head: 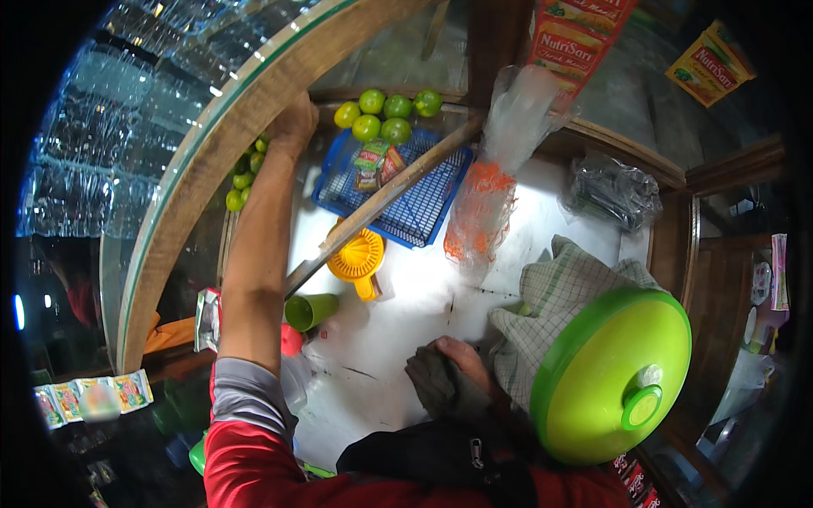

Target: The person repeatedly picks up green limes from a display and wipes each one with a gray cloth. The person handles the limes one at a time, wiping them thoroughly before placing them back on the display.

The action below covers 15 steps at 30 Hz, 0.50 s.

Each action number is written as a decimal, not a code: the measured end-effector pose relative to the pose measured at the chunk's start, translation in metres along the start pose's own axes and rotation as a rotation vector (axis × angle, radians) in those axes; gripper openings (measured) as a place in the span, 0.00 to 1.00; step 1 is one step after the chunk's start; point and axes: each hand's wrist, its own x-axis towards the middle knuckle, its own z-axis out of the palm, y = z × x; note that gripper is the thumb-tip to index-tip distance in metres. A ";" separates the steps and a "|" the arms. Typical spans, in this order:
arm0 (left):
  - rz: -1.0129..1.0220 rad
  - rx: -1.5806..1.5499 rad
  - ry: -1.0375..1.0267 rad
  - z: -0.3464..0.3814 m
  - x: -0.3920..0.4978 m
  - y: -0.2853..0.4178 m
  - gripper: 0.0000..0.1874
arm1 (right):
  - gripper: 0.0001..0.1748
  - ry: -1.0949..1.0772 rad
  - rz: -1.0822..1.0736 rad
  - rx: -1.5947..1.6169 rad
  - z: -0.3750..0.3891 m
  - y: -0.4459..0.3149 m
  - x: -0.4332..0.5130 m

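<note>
My left arm stretches forward into the glass-and-wood display case, and my left hand (295, 127) is at its curved wooden edge (213, 159). That edge hides the fingers, so what they hold or touch cannot be seen. Green limes (244, 178) show beside my forearm, and a group of limes (397, 108) sits to the right of the hand, behind a blue plastic basket (416, 225) with drink sachets (371, 159) in it. Close to my body, my right hand (467, 362) grips a crumpled dark cloth (432, 381) over the white surface.
A wooden bar (394, 190) crosses above the basket and a yellow citrus juicer (357, 254). A green cup (311, 311) lies on its side. A bag with orange contents (483, 209) stands near the middle. At right are a checked cloth (552, 292) and a large green lid (610, 374).
</note>
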 end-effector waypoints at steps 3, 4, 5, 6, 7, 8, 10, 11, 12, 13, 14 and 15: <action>0.009 0.094 0.150 0.019 0.008 -0.002 0.14 | 0.17 0.006 -0.011 -0.032 0.000 -0.003 0.001; 0.039 0.067 0.001 0.020 0.007 -0.002 0.17 | 0.17 0.000 -0.021 -0.032 -0.001 -0.004 0.003; 0.071 0.066 0.059 0.018 0.008 0.001 0.17 | 0.17 0.019 0.011 -0.035 -0.004 -0.004 0.005; 0.081 0.059 0.028 0.013 0.007 0.002 0.18 | 0.17 -0.013 -0.017 -0.004 -0.007 -0.004 0.007; 0.088 0.057 -0.007 0.004 0.006 0.004 0.19 | 0.16 -0.023 -0.001 0.024 -0.009 -0.003 0.009; 0.040 0.018 -0.068 -0.007 0.003 0.006 0.20 | 0.16 0.022 0.063 0.050 -0.012 -0.002 0.010; -0.023 -0.057 -0.098 -0.030 -0.003 0.016 0.23 | 0.18 -0.069 -0.006 0.041 -0.015 0.003 0.008; -0.076 -0.140 -0.075 -0.043 -0.011 0.018 0.23 | 0.19 -0.042 -0.074 0.015 -0.015 0.007 0.005; -0.097 -0.219 0.029 -0.055 -0.021 0.021 0.24 | 0.20 -0.020 -0.184 -0.086 -0.015 0.009 0.004; -0.104 -0.292 0.158 -0.066 -0.032 0.023 0.24 | 0.21 0.044 -0.350 -0.205 -0.014 0.014 -0.001; -0.187 -0.441 0.113 -0.078 -0.047 0.023 0.26 | 0.22 0.104 -0.298 -0.204 -0.012 0.016 -0.001; -0.201 -0.485 0.142 -0.088 -0.064 0.027 0.26 | 0.23 0.036 -0.310 -0.104 -0.012 0.019 -0.006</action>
